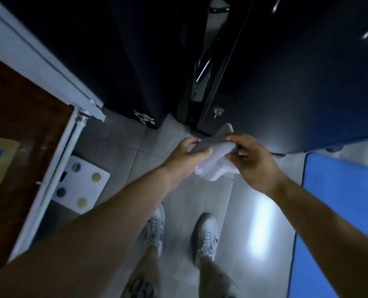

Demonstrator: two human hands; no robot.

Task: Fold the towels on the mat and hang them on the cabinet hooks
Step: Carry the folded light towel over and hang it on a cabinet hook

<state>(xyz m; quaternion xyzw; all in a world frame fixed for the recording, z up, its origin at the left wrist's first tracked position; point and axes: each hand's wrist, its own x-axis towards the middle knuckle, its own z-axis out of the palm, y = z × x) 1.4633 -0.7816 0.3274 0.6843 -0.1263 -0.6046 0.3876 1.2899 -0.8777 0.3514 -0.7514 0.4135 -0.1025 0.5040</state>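
Dark cabinet [286, 82] fills the background; I see left hand [189, 157] and right hand [257, 163] both pinching one folded-looking grey towel [214, 157], held close in front of it just under its hook [216, 112], so hanging isn't done yet, I'd judge.

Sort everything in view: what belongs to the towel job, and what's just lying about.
Job: grey towel, gripped by left hand and right hand; cabinet hook; dark cabinet; blue mat.
Lying about: white scale on the floor; black item with white lettering.
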